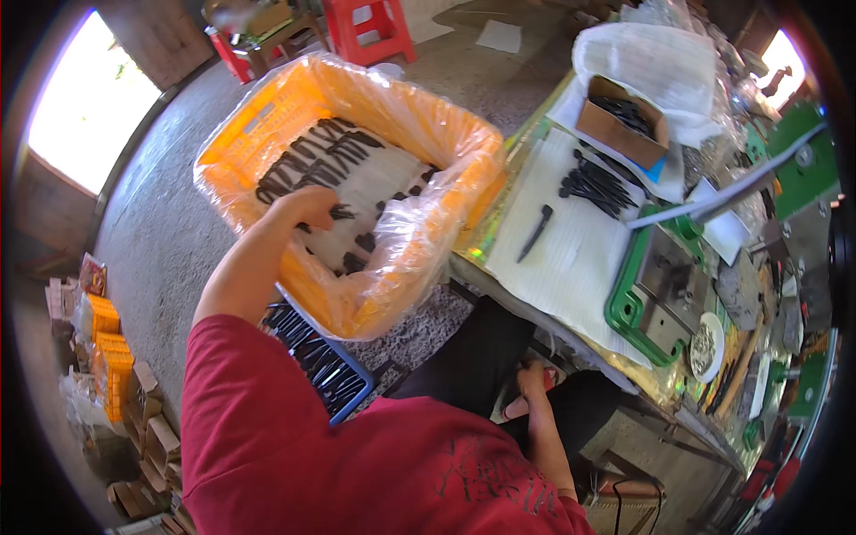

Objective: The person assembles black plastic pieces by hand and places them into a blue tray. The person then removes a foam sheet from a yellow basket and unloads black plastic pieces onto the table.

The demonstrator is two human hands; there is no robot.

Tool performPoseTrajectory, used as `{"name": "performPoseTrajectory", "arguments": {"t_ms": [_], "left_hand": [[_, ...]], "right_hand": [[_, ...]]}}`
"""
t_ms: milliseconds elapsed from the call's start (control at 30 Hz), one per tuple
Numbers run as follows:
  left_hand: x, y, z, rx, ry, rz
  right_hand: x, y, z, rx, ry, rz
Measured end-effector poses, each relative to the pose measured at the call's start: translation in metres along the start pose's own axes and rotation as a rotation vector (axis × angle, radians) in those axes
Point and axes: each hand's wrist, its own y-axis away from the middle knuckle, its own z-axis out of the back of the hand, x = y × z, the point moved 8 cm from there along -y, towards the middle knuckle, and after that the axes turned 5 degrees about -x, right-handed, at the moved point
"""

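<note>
My left hand (314, 208) reaches into an orange crate (239, 143) lined with clear plastic. Its fingers are closed on small black pieces (341, 212) that stick out by the fingertips. Beyond it, rows of slim black pieces (334, 147) lie on white sheeting inside the crate, with a few more along its right side. My right hand (532, 379) is low between my legs, and its fingers are too small and shadowed to read. On the workbench a single black piece (535, 234) lies apart from a fanned pile of black pieces (599, 185) on white foam sheet.
A blue tray (361, 392) of slim dark and metallic pieces sits below the crate. On the bench are a cardboard box (624, 120) of black parts, a green metal machine (655, 294) and a white dish (707, 348). Red stools (370, 36) stand behind; orange crates (113, 370) are at left.
</note>
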Motion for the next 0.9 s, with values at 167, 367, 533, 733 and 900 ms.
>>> {"name": "performPoseTrajectory", "arguments": {"t_ms": [167, 367, 533, 733, 900], "left_hand": [[0.005, 0.026, 0.052, -0.202, 0.603, 0.226], [0.011, 0.022, 0.085, -0.329, 0.994, 0.255], [-0.054, 0.016, 0.155, -0.292, 1.165, 0.052], [-0.183, -0.036, 0.211, -0.273, 0.776, -0.447], [-0.282, -0.087, 0.21, -0.126, 0.508, -0.496]], "right_hand": [[0.038, 0.014, 0.01, 0.025, 0.13, -0.066], [0.025, 0.009, 0.007, -0.018, 0.103, 0.026], [0.033, 0.012, 0.008, 0.013, 0.075, 0.005], [0.037, 0.012, 0.006, 0.054, 0.117, -0.035], [0.036, 0.01, 0.006, 0.028, 0.119, -0.029]]}}
